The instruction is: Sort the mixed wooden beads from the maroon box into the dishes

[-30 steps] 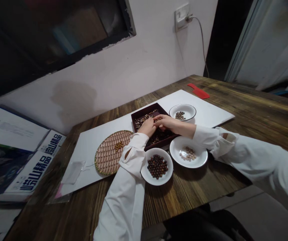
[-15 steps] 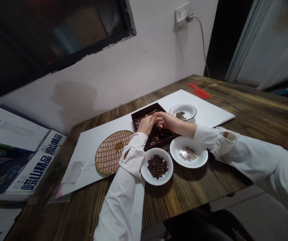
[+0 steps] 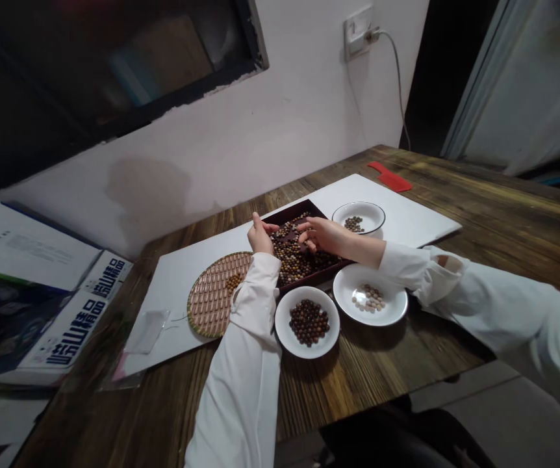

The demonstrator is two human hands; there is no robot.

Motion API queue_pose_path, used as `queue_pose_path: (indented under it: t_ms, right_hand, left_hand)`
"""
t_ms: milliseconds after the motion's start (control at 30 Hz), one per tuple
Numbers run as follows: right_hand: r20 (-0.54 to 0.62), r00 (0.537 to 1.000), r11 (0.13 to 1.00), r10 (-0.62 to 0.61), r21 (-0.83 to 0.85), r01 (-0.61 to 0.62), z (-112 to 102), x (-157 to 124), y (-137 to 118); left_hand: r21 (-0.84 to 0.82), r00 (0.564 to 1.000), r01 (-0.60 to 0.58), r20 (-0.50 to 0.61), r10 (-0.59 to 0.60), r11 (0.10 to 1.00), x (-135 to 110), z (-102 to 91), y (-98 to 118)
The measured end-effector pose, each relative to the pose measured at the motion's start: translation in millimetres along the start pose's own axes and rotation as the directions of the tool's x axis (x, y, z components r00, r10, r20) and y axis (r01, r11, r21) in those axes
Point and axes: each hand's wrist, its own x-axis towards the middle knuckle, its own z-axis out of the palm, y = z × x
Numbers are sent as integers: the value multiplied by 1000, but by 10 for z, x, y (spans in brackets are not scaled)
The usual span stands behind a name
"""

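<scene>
A dark brown square tray [image 3: 329, 272] full of mixed beads [image 3: 293, 257] sits on a white board [image 3: 182, 276]. My left hand [image 3: 260, 236] is lifted at the tray's left edge, its fingers pinched together on something too small to name. Over the beads in the tray my right hand [image 3: 323, 234] rests with fingers curled down among them. A round woven mat [image 3: 212, 296] with a small heap of tan beads lies left of the tray.
Three white bowls stand around the tray: one with dark beads [image 3: 307, 322], one with pale beads [image 3: 370, 294], one with brownish beads [image 3: 358, 218]. A red flat tool [image 3: 390, 176] lies farther back. Booklets [image 3: 41, 292] and a small plastic bag [image 3: 146, 330] are at the left.
My left hand has risen out of the tray and moved left to its edge, fingers pinched. My right hand stays over the beads.
</scene>
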Motion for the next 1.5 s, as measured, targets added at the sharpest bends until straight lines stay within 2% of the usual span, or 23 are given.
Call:
queue_pose_path:
  t_ms: [300,533,667,900,1267,1500]
  right_hand:
    - [45,999,999,15,-39,-13,-7,11,21]
    - [80,997,997,-12,-80,18,-22,34,57]
    - [109,994,993,3,-114,9,-21,16,55]
    - [122,992,985,20,-170,1,13,-17,36]
    - [140,990,981,22,-194,6,39,-55,31]
    - [148,989,976,20,-220,13,46,-70,28]
  left_hand:
    - [-27,997,4,-81,-6,1000,-13,-27,59]
    - [-10,983,-157,-98,156,987,-69,-27,124]
    - [4,976,-191,-107,190,982,-68,-38,129]
    - [-13,980,-167,-109,164,986,-41,-57,109]
    - [-58,993,-118,-13,117,991,-96,-36,160]
    - [-96,997,-69,-34,66,993,-69,-41,133]
